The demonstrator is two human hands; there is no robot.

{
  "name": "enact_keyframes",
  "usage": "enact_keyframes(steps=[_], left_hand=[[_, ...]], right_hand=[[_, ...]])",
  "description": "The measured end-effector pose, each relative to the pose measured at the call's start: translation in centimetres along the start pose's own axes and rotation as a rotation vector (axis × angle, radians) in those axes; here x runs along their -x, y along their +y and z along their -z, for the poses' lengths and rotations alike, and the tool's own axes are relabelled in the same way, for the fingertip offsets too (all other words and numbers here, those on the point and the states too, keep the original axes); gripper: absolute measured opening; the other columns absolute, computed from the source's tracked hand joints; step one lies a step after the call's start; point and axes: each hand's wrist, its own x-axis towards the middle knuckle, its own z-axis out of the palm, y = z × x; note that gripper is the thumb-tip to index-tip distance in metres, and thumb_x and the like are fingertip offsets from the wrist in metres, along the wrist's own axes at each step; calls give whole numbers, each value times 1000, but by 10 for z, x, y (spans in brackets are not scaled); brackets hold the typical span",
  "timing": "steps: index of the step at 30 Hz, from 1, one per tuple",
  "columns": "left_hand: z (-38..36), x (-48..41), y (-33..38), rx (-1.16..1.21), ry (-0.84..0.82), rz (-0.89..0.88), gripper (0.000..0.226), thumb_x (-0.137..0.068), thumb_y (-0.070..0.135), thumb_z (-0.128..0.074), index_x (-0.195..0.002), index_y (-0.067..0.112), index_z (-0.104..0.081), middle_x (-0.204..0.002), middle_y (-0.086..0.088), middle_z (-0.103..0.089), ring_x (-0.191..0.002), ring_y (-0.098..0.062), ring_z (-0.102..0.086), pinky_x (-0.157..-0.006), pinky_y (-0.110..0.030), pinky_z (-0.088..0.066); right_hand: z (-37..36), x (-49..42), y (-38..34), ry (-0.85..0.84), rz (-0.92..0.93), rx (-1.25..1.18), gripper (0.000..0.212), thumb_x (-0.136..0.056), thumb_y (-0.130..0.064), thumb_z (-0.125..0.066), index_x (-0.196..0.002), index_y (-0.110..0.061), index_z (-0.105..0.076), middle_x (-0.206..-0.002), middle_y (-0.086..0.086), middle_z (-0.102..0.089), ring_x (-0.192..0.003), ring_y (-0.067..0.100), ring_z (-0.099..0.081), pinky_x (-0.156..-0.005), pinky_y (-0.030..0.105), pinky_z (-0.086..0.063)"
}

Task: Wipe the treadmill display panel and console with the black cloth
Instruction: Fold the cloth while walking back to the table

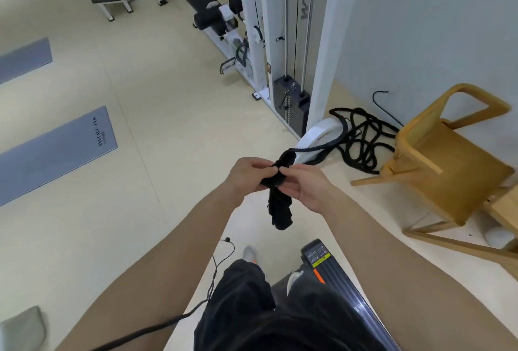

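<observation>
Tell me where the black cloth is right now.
In the head view the black cloth sits at centre frame, pinched between the left hand and right hand, its lower end dangling above the floor, ahead of the treadmill.

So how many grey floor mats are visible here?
2: near mat at mid-left on the floor, far mat beyond it at the left edge. Both cropped; others may lie out of frame.

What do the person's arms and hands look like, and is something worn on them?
Both forearms are bare as far as the picture shows: no sleeves, gloves, watch or rings can be seen. The left hand and the right hand are uncovered, with short nails.
</observation>
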Motion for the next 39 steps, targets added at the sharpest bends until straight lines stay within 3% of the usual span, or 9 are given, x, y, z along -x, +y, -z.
enact_keyframes(steps=[4,8,14,17,20,25,29,34,39], left_hand=[[-3,-80,6,-198,-114,-100,20,-81,19,-82,-97,8,-75,-83,-2,-69,-80,-15,-67,-82,-30,-59],[-2,-186,-23,-573,-137,-228,29,-77,17,-82,-104,13,-73,-78,5,-62,-71,-12,-57,-61,-19,-44],[-1,-306,-60,-735,-141,-385,24,-80,10,-70,-102,18,-74,-79,5,-68,-66,-7,-58,-49,-10,-40],[-19,-319,-35,-815,-206,-507,29,-79,17,-72,-108,18,-72,-92,-1,-65,-79,-14,-59,-63,-21,-45],[-52,-342,5,-913,-306,-595,31,-79,12,-70,-110,15,-72,-98,-5,-65,-88,-20,-60,-74,-29,-48],[-134,-385,65,-940,-585,-584,33,-87,6,-64,-116,19,-74,-94,8,-67,-80,-2,-60,-74,-16,-45],[-227,-398,104,-1029,-829,-574,33,-85,4,-63,-104,26,-78,-86,5,-69,-73,-4,-58,-77,-25,-53],[-360,-390,148,-1145,-1108,-570,32,-87,5,-61,-96,29,-80,-68,22,-65,-64,4,-57,-62,-10,-42],[-489,-363,168,-1233,-1307,-600,30,-89,3,-59,-96,24,-80,-68,21,-62,-62,8,-56,-63,-13,-43]], right_hand=[[12,-71,-14,74,49,-17,22,-95,-9,-63,-109,7,-67,-102,23,-75,-88,30,-75,-70,29,-62],[33,-172,-1,200,101,34,22,-92,-16,-68,-96,5,-68,-90,20,-74,-78,30,-74,-66,34,-61],[51,-279,17,324,138,-55,11,-94,-9,-65,-93,3,-66,-81,17,-72,-70,25,-72,-69,33,-62],[65,-283,-7,377,151,-131,23,-93,-4,-64,-112,9,-65,-101,23,-74,-79,27,-74,-68,35,-62],[90,-277,-46,420,175,-195,21,-95,-10,-62,-111,2,-68,-98,16,-77,-85,25,-75,-69,35,-61],[173,-271,-88,615,149,-190,23,-97,-31,-58,-97,-10,-69,-93,9,-77,-86,26,-74,-73,38,-60],[267,-250,-102,754,92,-259,13,-90,-23,-65,-101,-15,-66,-95,8,-68,-77,23,-65,-65,34,-58],[375,-185,-109,824,122,-195,12,-91,-19,-62,-99,-23,-70,-89,5,-60,-66,18,-53,-61,29,-55],[463,-97,-98,958,206,-248,22,-92,-11,-57,-105,-17,-73,-83,9,-57,-53,13,-47,-57,28,-48]])
